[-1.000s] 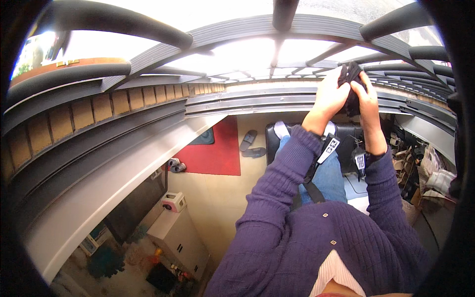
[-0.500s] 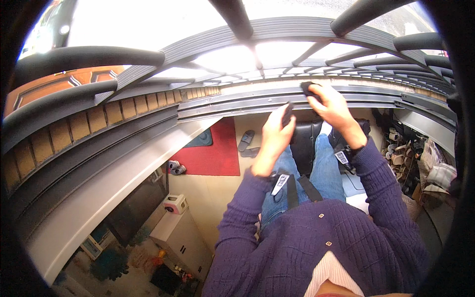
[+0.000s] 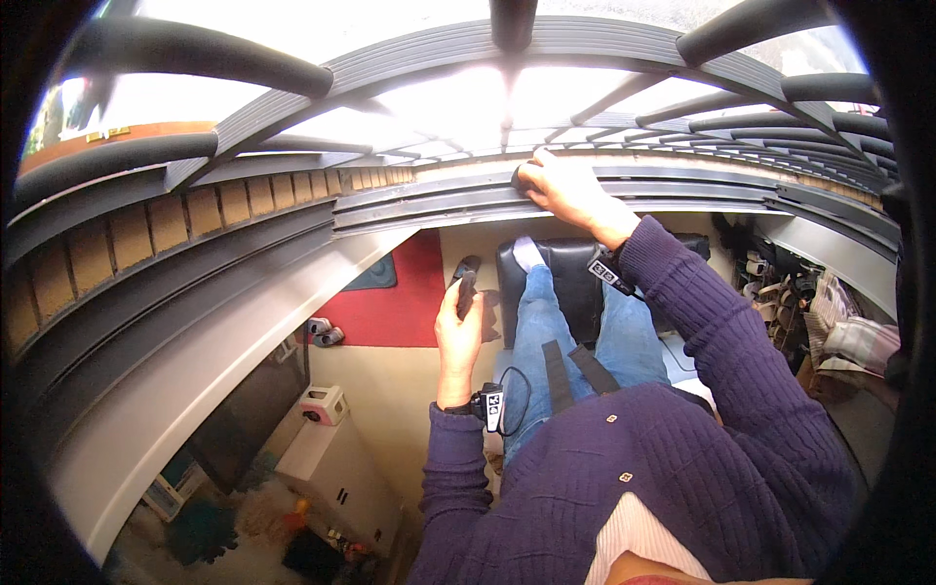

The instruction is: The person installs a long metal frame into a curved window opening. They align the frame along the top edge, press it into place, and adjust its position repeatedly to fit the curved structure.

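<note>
My right hand is closed round a small soft-looking black wad and presses it at the grey metal window track. Most of the wad is covered by the fingers. Lower and to the left, my left hand is raised off the track, its fingers closed on a slim dark piece that sticks up above the thumb. What kind of thing it is I cannot make out. Each wrist carries a strapped-on small device, one at the left cuff and one at the right.
Thick dark bars cross the window beyond the track. Below, my feet rest on a black padded seat. A red mat lies on the floor left of it, and a white cabinet stands lower left. Shoes crowd the right side.
My right hand has moved left along the track with the black wad. The left hand has dropped away from the track, down and to the left, still gripping its dark piece.
</note>
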A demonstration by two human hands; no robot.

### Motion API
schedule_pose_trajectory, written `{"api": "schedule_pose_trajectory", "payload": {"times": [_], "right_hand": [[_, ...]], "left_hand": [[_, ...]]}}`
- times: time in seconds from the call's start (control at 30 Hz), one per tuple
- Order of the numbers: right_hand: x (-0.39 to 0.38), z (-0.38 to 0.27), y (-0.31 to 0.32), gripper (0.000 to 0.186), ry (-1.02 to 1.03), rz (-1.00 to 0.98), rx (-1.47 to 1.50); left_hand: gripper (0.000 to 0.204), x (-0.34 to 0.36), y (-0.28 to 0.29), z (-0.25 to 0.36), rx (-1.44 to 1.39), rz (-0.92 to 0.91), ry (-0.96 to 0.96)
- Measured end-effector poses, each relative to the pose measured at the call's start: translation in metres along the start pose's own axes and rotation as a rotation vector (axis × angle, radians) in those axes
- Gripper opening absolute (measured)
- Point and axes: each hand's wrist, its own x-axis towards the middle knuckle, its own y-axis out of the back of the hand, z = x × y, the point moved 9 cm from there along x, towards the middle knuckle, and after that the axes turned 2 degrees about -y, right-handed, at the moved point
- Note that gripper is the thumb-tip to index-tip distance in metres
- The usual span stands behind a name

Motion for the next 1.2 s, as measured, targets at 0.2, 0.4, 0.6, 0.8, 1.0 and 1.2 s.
{"api": "schedule_pose_trajectory", "payload": {"times": [0.2, 0.4, 0.6, 0.8, 1.0, 1.2], "right_hand": [[-0.011, 0.025, 0.004, 0.031, -0.193, 0.151, 0.234], [-0.081, 0.105, 0.061, 0.028, -0.717, 0.574, 1.287], [-0.056, 0.091, 0.128, 0.031, -0.158, 0.687, 0.956], [-0.05, 0.107, 0.102, 0.043, -0.272, 0.564, 0.31], [-0.021, 0.142, 0.085, 0.05, -0.387, 0.68, 0.705], [0.002, 0.166, 0.073, 0.055, -0.512, 0.457, 0.871]], "left_hand": [[0.033, 0.009, -0.001, 0.002, 0.043, 0.022, -0.125], [0.036, 0.013, 0.003, 0.018, 0.056, 0.002, -0.101], [0.035, 0.013, -0.001, 0.042, 0.021, -0.002, -0.153], [0.034, -0.003, 0.02, 0.054, 0.007, 0.058, -0.212], [0.036, -0.014, 0.038, 0.046, -0.054, 0.081, -0.21], [0.041, -0.017, 0.051, 0.034, 0.037, 0.162, -0.253]]}}
